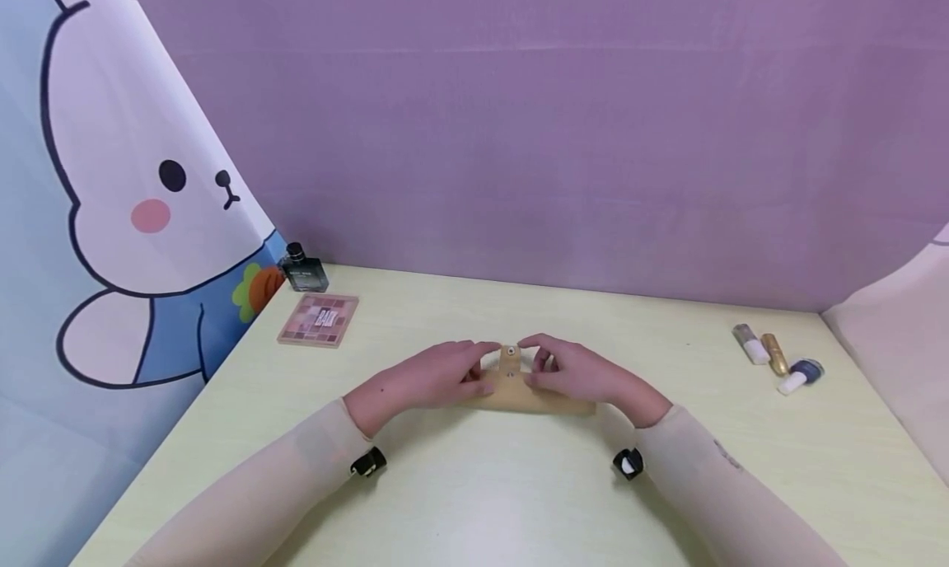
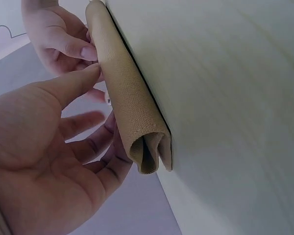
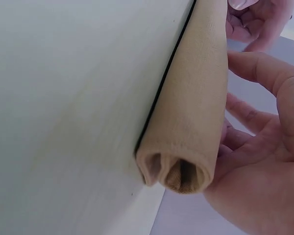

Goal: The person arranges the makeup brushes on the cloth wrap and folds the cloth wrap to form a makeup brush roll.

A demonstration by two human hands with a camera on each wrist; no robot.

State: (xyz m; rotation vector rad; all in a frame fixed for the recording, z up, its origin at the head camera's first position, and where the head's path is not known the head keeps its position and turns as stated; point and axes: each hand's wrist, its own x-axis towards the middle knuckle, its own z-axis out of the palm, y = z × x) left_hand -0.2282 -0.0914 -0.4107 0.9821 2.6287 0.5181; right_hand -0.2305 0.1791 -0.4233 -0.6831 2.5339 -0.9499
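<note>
A tan roll-up case [image 1: 537, 400] lies across the middle of the table. A strap [image 1: 510, 363] with a metal snap sticks up from its centre, away from me. My left hand [image 1: 441, 375] holds the left part of the roll, thumb on the near side and fingers behind. On the right part, my right hand [image 1: 582, 375] has the same hold, its index finger close to the strap's tip. Both wrist views show the case [image 2: 130, 93] rolled up, with folded layers at its open ends [image 3: 183, 176]. The fingers behind the roll are partly hidden.
At the back left stand a dark perfume bottle [image 1: 304, 272] and a flat pink makeup palette [image 1: 319, 320]. Toward the right edge lie a white-capped bottle [image 1: 751, 344], a gold tube [image 1: 774, 354] and a dark nail polish bottle [image 1: 803, 375]. A purple curtain [image 1: 519, 138] hangs behind.
</note>
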